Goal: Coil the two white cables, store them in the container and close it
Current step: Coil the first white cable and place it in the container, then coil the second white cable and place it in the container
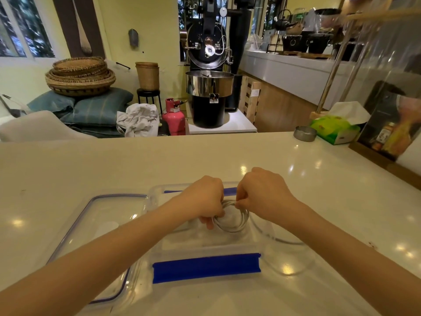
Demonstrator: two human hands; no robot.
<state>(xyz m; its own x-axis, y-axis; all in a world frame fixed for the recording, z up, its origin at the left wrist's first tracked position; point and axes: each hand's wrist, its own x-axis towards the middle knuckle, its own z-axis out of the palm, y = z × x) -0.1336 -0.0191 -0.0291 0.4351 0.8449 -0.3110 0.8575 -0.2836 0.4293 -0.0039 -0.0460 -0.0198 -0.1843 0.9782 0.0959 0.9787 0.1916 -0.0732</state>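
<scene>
A white cable [234,228] is wound into a small coil and held over the clear plastic container [206,267], which has blue tape strips on its near and far walls. My left hand [205,197] grips the coil's left side from above. My right hand [262,192] pinches the coil's top right. A loose length of white cable [268,237] trails from the coil to the right, across the container's rim onto the counter. Whether this is the same cable or the second one is unclear. The clear lid [98,224] with a blue seal lies flat to the container's left.
The white counter [114,165] extends far ahead and to both sides. At its far right stand a metal ashtray [305,133], a green tissue box [335,128] and a framed picture [391,119]. Beyond the counter's edge are a coffee roaster, a pink gas cylinder and baskets.
</scene>
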